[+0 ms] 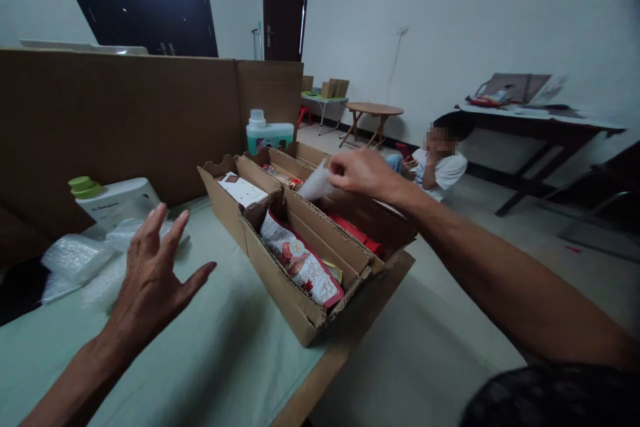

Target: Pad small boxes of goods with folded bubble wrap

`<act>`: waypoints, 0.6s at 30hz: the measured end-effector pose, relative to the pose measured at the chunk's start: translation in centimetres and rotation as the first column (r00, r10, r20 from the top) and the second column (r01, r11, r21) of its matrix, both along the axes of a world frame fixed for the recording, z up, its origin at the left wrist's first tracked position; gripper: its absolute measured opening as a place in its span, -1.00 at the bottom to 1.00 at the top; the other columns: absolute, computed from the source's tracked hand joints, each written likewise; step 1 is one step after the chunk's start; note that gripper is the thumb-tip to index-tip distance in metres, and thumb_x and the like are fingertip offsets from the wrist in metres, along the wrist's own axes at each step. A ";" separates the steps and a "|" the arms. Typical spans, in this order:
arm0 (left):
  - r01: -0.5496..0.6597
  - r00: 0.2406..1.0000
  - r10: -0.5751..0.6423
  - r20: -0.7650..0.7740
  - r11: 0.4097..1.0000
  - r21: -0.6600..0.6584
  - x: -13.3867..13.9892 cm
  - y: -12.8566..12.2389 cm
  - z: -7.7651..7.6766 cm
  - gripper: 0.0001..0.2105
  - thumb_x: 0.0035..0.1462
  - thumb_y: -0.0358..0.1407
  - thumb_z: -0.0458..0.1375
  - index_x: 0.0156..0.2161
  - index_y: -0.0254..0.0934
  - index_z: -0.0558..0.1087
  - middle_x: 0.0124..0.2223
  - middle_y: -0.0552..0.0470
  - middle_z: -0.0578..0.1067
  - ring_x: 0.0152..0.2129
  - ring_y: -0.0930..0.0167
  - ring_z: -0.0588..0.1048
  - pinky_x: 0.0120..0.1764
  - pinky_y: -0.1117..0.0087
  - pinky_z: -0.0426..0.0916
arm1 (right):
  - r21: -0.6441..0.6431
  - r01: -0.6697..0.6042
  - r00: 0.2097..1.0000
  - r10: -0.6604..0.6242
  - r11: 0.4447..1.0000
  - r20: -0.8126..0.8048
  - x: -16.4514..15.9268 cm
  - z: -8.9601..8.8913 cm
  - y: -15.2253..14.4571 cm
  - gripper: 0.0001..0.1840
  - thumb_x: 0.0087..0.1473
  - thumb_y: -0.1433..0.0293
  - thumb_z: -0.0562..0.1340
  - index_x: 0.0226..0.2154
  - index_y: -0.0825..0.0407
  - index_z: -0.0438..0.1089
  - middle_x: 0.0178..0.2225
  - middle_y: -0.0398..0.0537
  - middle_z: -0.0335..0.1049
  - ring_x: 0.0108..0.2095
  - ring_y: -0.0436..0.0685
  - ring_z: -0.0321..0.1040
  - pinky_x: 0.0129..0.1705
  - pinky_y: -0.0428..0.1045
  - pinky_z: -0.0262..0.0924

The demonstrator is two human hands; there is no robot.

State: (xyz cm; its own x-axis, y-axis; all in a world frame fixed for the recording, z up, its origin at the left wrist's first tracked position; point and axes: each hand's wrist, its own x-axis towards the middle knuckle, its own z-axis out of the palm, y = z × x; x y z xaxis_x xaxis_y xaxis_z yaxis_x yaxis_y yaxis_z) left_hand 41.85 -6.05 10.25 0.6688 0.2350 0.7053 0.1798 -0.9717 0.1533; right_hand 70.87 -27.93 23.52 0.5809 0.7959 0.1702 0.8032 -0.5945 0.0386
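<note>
My right hand [363, 172] is closed on a pale, translucent plastic piece [316, 183], blurred, above a cardboard box [280, 287] split into compartments. In the near compartment lies a white and red printed pouch [301, 255]. A white card-like packet [242, 189] fills the left one, and small wrapped items [283, 177] sit in the one behind. Under my right hand is a red packet [356, 233]. My left hand [153, 280] hovers over the table with fingers spread, holding nothing. Beside it are clear bubble-wrap packets [80, 259].
A white bottle with a green cap [117, 200] leans by the tall cardboard panel [125, 113]. A teal detergent bottle [270, 136] stands behind the box. Beyond the table's edge [345, 347] a person [445, 167] sits low, near a dark table [540, 121] and a round wooden table [374, 109].
</note>
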 end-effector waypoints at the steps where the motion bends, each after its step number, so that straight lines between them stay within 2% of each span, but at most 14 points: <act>1: 0.073 0.995 -0.075 0.072 0.997 0.024 0.9 -1.3 0.8 -0.20 0.20 -0.09 0.27 0.44 -0.11 0.03 0.49 -0.26 0.00 0.39 -0.12 0.09 0.30 -0.21 0.15 | 0.080 -0.022 1.000 0.021 0.997 0.007 -1.3 1.3 -0.7 -0.77 0.18 0.39 0.20 -0.18 0.09 0.55 -0.23 0.11 0.55 -0.19 0.24 0.43 -0.19 0.04 0.21; 3: 0.213 0.953 -0.222 0.206 0.975 0.065 2.6 -4.2 3.0 -0.02 0.12 -0.08 0.36 0.48 -0.07 -0.13 0.50 -0.21 0.00 0.41 -0.02 0.05 0.36 -0.13 0.08 | 0.243 -0.170 0.981 0.188 0.955 -0.050 -4.1 3.4 -1.5 -0.76 0.19 0.32 0.22 -0.15 0.03 0.55 -0.23 0.01 0.54 -0.17 0.22 0.43 -0.16 0.04 0.23; 5: 0.266 0.916 -0.274 0.292 0.962 0.067 3.9 -6.7 4.9 0.01 0.12 -0.13 0.38 0.49 -0.12 -0.17 0.46 -0.22 0.11 0.38 0.04 0.17 0.34 -0.03 0.16 | 0.356 -0.361 0.885 0.437 0.862 -0.160 -6.2 4.5 -1.7 -0.75 0.17 0.24 0.27 -0.14 -0.02 0.55 -0.23 -0.06 0.54 -0.17 0.18 0.43 -0.16 0.02 0.25; 6: 0.260 0.917 -0.261 0.301 0.965 0.043 4.2 -7.4 5.5 -0.08 0.17 -0.18 0.34 0.48 -0.13 -0.09 0.41 -0.20 0.23 0.31 0.08 0.30 0.29 0.04 0.26 | 0.388 -0.420 0.825 0.523 0.820 -0.213 -6.4 4.7 -1.6 -0.72 0.17 0.20 0.28 -0.12 -0.03 0.54 -0.21 -0.08 0.55 -0.17 0.16 0.43 -0.16 0.00 0.26; 7: 0.239 0.930 -0.229 0.288 0.971 0.003 4.2 -7.8 5.8 -0.23 0.22 -0.22 0.27 0.44 -0.14 0.03 0.33 -0.15 0.37 0.20 0.13 0.43 0.21 0.12 0.36 | 0.409 -0.429 0.793 0.553 0.805 -0.255 -5.8 4.6 -1.6 -0.68 0.19 0.16 0.26 -0.08 -0.03 0.52 -0.17 -0.08 0.55 -0.18 0.13 0.43 -0.17 -0.02 0.27; 8: 0.209 0.949 -0.190 0.253 0.977 -0.048 3.8 -7.7 5.8 -0.39 0.26 -0.24 0.20 0.38 -0.13 0.18 0.22 -0.09 0.49 0.06 0.19 0.54 0.09 0.20 0.45 | 0.416 -0.395 0.798 0.530 0.819 -0.286 -4.7 4.3 -1.7 -0.64 0.23 0.14 0.22 -0.03 -0.02 0.49 -0.14 -0.07 0.55 -0.19 0.09 0.44 -0.17 -0.04 0.28; 10: 0.131 0.985 -0.106 0.136 0.972 -0.194 2.1 -6.6 4.7 -0.61 0.29 -0.19 0.12 0.19 -0.14 0.42 0.01 0.01 0.62 -0.21 0.27 0.62 -0.17 0.32 0.53 | 0.383 -0.226 0.876 0.359 0.896 -0.323 -0.7 3.2 -2.1 -0.64 0.31 0.19 0.13 -0.03 0.06 0.47 -0.14 -0.02 0.56 -0.25 0.03 0.44 -0.21 -0.08 0.27; 11: 0.085 0.995 -0.067 0.072 0.954 -0.287 0.9 -5.7 3.8 -0.64 0.27 -0.12 0.12 0.11 -0.14 0.48 -0.08 0.04 0.64 -0.31 0.29 0.62 -0.29 0.36 0.52 | 0.333 -0.154 0.905 0.268 0.930 -0.330 1.6 2.4 -2.4 -0.69 0.31 0.26 0.14 -0.10 0.12 0.49 -0.21 0.00 0.56 -0.31 0.01 0.42 -0.24 -0.09 0.26; 13: -0.037 0.999 0.017 -0.046 0.876 -0.481 -2.1 -3.8 1.6 -0.61 0.19 0.03 0.15 -0.02 -0.16 0.54 -0.21 0.06 0.66 -0.43 0.30 0.59 -0.47 0.40 0.46 | 0.222 -0.086 0.927 0.160 0.971 -0.340 5.8 0.1 -3.0 -0.87 0.20 0.44 0.26 -0.33 0.17 0.50 -0.42 -0.01 0.52 -0.44 -0.01 0.35 -0.34 -0.09 0.22; 15: -0.157 0.986 0.086 -0.142 0.765 -0.625 -5.2 -2.0 -0.9 -0.54 0.10 0.13 0.19 -0.09 -0.17 0.56 -0.29 0.05 0.66 -0.47 0.29 0.59 -0.52 0.41 0.45 | 0.136 -0.088 0.930 0.131 0.987 -0.345 8.7 -2.5 -3.3 -0.92 0.15 0.47 0.34 -0.38 0.14 0.49 -0.43 -0.07 0.50 -0.46 -0.02 0.36 -0.36 -0.10 0.26; 18: -0.266 0.963 0.151 -0.221 0.646 -0.716 -9.1 -0.4 -4.1 -0.43 -0.04 0.24 0.22 -0.12 -0.19 0.56 -0.32 0.00 0.68 -0.47 0.21 0.62 -0.48 0.33 0.52 | 0.109 -0.121 0.943 0.148 0.987 -0.299 10.4 -5.7 -3.2 -0.83 0.27 0.30 0.32 -0.30 0.07 0.47 -0.33 -0.14 0.49 -0.41 -0.03 0.41 -0.34 -0.09 0.37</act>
State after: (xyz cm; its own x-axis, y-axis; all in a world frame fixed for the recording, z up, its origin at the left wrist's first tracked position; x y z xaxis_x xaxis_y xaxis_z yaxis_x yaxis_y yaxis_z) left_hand 32.73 -6.44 6.13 0.6063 0.7808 0.1512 0.4366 -0.4856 0.7573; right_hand 81.27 -31.15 17.83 0.5047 0.8601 0.0741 0.8408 -0.4702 -0.2684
